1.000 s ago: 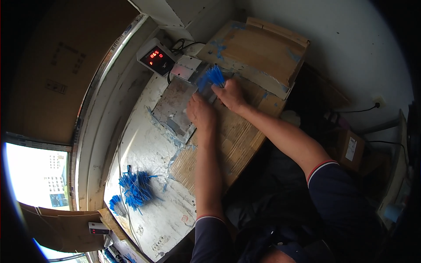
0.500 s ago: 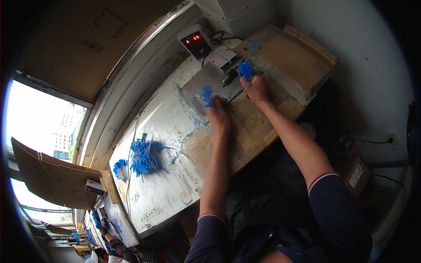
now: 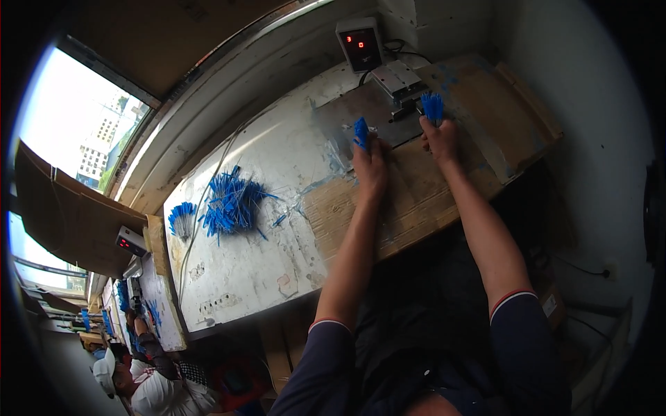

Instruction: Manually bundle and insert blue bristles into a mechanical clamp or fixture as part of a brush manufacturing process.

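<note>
two hands pinching: my left hand (image 3: 370,166) a small blue bundle (image 3: 361,132), my right hand (image 3: 444,142) a fuller blue-tipped bundle (image 3: 432,107) | both over the bench (image 3: 253,267), near the metal fixture (image 3: 399,78) | i judge them light, bendy, slippery: grip below tips

Table (image 3: 277,256): white top, worn & stained. Lg pile of blue-tipped strands (image 3: 234,201) toward L end, pointing all ways; sm bundle (image 3: 182,220) just beside it, nr L edge. Display box (image 3: 360,50) w/ red digits at far edge, metal fixture (image 3: 399,80) next to it, metal plate (image 3: 343,114) in front. Cardboard sheet (image 3: 333,218) along near edge; cardboard panel (image 3: 510,114) at R end.
</note>
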### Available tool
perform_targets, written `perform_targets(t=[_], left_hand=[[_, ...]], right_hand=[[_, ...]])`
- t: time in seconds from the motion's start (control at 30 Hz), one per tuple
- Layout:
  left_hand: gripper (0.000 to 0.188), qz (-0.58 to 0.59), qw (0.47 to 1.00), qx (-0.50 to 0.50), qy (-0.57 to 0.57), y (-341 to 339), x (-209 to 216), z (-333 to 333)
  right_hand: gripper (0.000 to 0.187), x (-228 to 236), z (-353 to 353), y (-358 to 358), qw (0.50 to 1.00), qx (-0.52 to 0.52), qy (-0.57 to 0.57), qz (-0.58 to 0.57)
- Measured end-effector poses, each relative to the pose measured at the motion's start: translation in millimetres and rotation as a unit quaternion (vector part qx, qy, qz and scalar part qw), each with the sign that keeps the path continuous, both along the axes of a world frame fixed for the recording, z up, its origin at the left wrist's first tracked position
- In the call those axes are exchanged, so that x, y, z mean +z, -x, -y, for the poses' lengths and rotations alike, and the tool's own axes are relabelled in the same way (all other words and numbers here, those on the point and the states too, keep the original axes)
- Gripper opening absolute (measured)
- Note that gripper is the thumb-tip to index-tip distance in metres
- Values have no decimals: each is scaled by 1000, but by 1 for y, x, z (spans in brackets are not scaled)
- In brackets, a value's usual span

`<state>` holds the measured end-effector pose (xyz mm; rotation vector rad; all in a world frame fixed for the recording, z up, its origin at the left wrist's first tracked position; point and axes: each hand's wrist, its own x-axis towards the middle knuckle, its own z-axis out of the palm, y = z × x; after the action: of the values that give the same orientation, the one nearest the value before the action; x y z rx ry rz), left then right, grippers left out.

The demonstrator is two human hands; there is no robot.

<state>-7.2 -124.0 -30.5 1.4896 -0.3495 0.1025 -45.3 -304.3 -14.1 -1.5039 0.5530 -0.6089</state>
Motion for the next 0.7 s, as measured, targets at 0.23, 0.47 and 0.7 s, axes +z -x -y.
perform_targets(t=[0.23,0.47,0.7], left_hand=[[13,-10,996,88,-28,14,3,9],[13,31,988,147,-44,17,-11,13],[26,18,992,96,-77,21,-15,27]], right_hand=[[24,-8,20,7,994,28,-95,40],[18,-26,36,3,996,25,-73,54],[20,-24,46,14,998,-9,-60,2]])
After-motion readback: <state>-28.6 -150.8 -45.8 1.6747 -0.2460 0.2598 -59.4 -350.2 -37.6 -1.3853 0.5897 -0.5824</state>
